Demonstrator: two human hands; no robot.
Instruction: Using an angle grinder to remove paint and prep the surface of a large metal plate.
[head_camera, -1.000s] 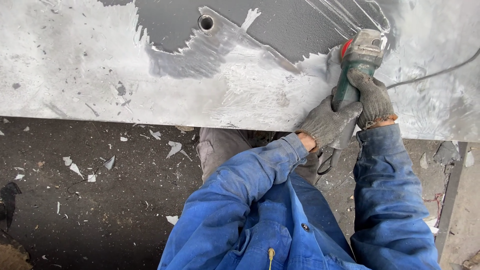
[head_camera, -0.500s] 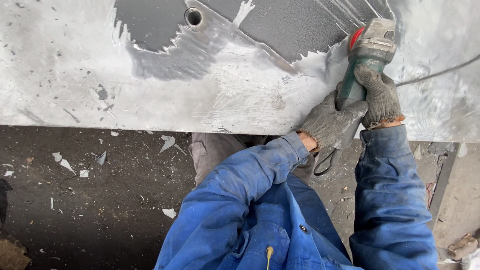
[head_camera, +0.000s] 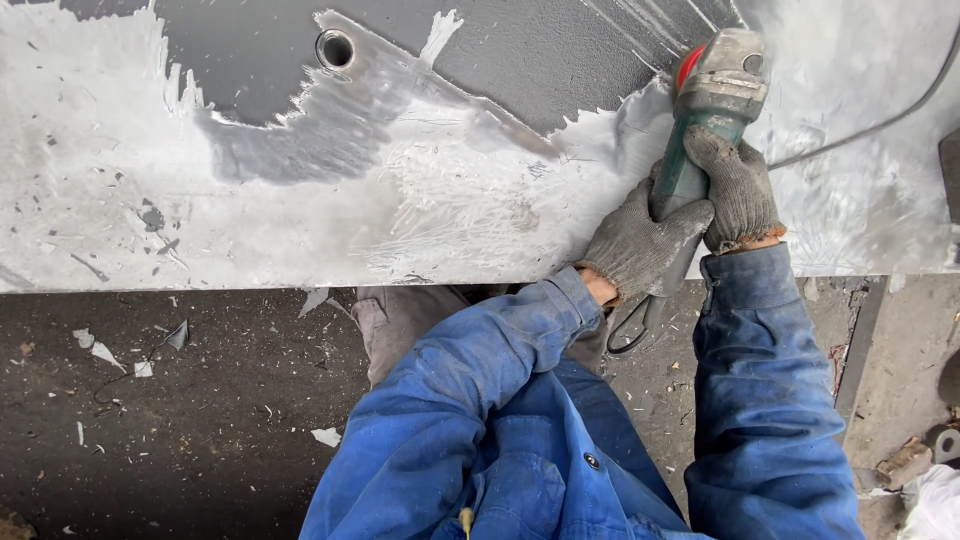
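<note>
Presently we grip the angle grinder (head_camera: 712, 120) with both gloved hands, left hand (head_camera: 640, 245) and right hand (head_camera: 738, 190) clenched round its body, stripping the metal panel (head_camera: 300, 220); beyond our fingers dark coating (head_camera: 560, 60) remains, calling for steady pressure.

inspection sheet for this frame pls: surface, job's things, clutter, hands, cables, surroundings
Surface: large metal panel, mostly ground to bare bright metal; a dark grey coated patch remains at the top, with a round hole at its edge.
Job's things: angle grinder, green body with grey head, held against the panel.
Clutter: pale flakes scattered on the dark floor.
Hands: left hand in a grey knit glove grips the grinder's lower body; right hand, gloved, grips higher up.
Cables: dark cord runs across the panel to the right; a loop hangs below the hands.
Surroundings: blue work sleeves; rubble at lower right.
</note>
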